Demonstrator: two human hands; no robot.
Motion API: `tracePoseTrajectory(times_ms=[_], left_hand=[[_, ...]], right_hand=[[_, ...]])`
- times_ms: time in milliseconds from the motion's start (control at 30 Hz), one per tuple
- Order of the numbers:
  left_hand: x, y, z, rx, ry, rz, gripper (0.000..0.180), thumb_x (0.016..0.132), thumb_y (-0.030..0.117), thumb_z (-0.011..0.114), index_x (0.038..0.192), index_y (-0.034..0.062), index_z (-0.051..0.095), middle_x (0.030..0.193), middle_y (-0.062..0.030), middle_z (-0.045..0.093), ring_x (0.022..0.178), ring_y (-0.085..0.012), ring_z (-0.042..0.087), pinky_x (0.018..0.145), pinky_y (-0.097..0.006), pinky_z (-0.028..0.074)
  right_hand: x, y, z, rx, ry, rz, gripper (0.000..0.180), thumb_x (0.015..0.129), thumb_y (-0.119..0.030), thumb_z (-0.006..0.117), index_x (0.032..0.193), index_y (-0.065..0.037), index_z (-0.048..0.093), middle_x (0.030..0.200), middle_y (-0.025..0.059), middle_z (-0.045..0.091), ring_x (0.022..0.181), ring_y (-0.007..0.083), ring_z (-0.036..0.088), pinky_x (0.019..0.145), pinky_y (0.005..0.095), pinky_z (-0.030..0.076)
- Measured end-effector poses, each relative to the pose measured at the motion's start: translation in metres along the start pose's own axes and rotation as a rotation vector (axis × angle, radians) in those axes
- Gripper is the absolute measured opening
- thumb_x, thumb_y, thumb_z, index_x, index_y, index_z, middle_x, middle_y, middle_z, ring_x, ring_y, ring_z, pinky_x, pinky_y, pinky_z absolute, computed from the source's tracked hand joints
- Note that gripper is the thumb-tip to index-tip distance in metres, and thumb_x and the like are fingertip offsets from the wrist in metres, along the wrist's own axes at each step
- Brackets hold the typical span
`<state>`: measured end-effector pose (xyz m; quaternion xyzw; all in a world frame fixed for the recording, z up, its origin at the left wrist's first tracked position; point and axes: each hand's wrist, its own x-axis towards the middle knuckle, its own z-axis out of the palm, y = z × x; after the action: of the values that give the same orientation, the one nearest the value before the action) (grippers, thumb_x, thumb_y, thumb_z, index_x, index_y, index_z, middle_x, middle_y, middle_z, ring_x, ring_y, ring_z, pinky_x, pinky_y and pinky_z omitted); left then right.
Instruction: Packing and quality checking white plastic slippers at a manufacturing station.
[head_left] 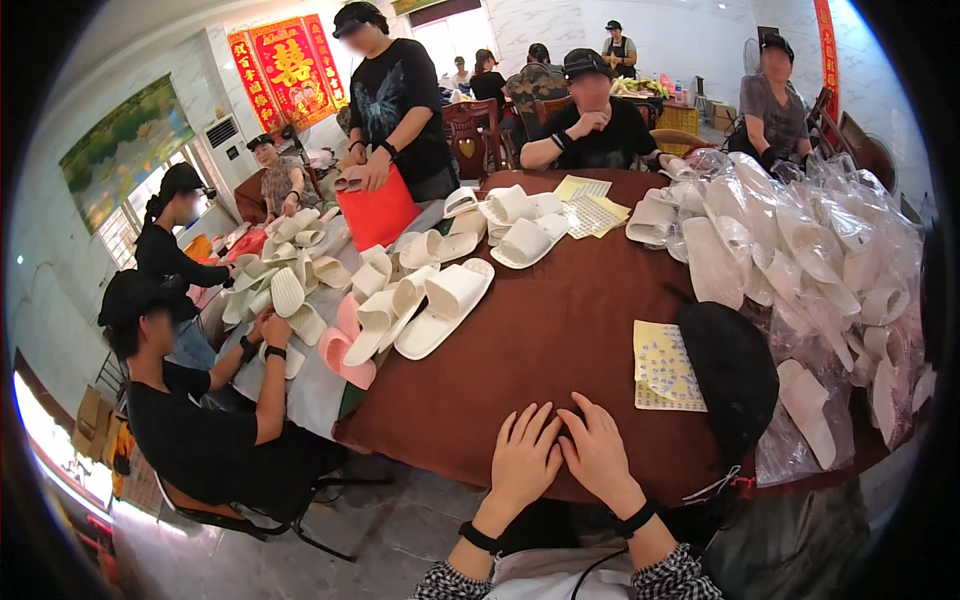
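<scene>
Both my hands rest palm down at the near edge of the brown-covered table [540, 330]. My left hand [525, 455] lies flat with fingers stretched out, holding nothing. Beside it, my right hand [598, 445] is likewise flat and empty, its fingers pointing forward and the two hands nearly touching. Right of my right hand are a yellow sticker sheet [660, 372] and a black cap [733, 375] that covers part of it. Farther off to the left, a white slipper [446, 308] lies among other white slippers, with a pink slipper [342, 345] next to them.
Bagged white slippers [800, 260] in clear plastic pile up at the right. More sticker sheets [590, 205] lie at the far side. A standing person handles a red bag [378, 208]. Co-workers sit around the table; one at left [190, 400] holds a slipper.
</scene>
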<state>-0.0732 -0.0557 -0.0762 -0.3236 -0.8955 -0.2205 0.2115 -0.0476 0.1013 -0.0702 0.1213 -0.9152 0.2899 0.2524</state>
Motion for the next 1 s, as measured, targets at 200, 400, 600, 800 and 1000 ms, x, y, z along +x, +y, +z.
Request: tracePoseTrajectory(times_ms=[200, 400, 600, 800, 1000], left_hand=[[0.024, 0.001, -0.002, -0.117, 0.02, -0.003, 0.031, 0.08, 0.005, 0.064, 0.111, 0.0025, 0.061, 0.122, -0.0159, 0.059, 0.118, -0.0374, 0.053, 0.103, -0.05, 0.04], [0.043, 0.009, 0.014, -0.197, -0.006, 0.004, 0.022, 0.086, 0.006, 0.066, 0.106, 0.001, 0.061, 0.121, -0.0194, 0.057, 0.117, -0.0392, 0.051, 0.1, -0.048, 0.041], [0.04, 0.013, 0.011, -0.216, -0.067, -0.052, 0.022, 0.086, 0.005, 0.065, 0.107, 0.0007, 0.06, 0.124, -0.0186, 0.056, 0.121, -0.0389, 0.049, 0.104, -0.048, 0.04], [0.039, 0.015, 0.013, -0.186, -0.077, -0.066, 0.023, 0.086, 0.005, 0.065, 0.108, 0.001, 0.06, 0.127, -0.0184, 0.055, 0.124, -0.0391, 0.048, 0.105, -0.048, 0.039], [0.041, 0.015, 0.012, -0.165, -0.106, -0.07, 0.026, 0.084, 0.005, 0.066, 0.109, 0.0011, 0.06, 0.128, -0.0175, 0.055, 0.125, -0.0388, 0.048, 0.105, -0.048, 0.039]], right_hand=[[0.006, -0.001, -0.006, 0.094, 0.017, 0.006, 0.043, 0.085, -0.009, 0.066, 0.126, 0.0, 0.057, 0.136, 0.0236, 0.051, 0.12, 0.0419, 0.053, 0.105, 0.0476, 0.043], [0.013, 0.008, -0.104, 0.175, -0.264, -0.029, 0.037, 0.094, -0.019, 0.061, 0.124, 0.002, 0.058, 0.128, 0.022, 0.057, 0.116, 0.0385, 0.057, 0.099, 0.0433, 0.048], [0.066, 0.067, -0.205, -0.225, -0.201, 0.143, 0.032, 0.093, -0.03, 0.062, 0.11, -0.003, 0.066, 0.109, 0.0183, 0.067, 0.102, 0.0379, 0.065, 0.089, 0.0466, 0.053], [0.137, 0.179, -0.241, -0.59, 0.052, 0.502, 0.055, 0.089, -0.034, 0.067, 0.124, 0.007, 0.055, 0.122, 0.0288, 0.059, 0.114, 0.0407, 0.059, 0.098, 0.0458, 0.047], [0.154, 0.258, -0.189, -0.789, 0.068, 0.714, 0.048, 0.089, -0.029, 0.065, 0.123, 0.005, 0.06, 0.133, 0.0249, 0.055, 0.115, 0.0425, 0.059, 0.098, 0.049, 0.05]])
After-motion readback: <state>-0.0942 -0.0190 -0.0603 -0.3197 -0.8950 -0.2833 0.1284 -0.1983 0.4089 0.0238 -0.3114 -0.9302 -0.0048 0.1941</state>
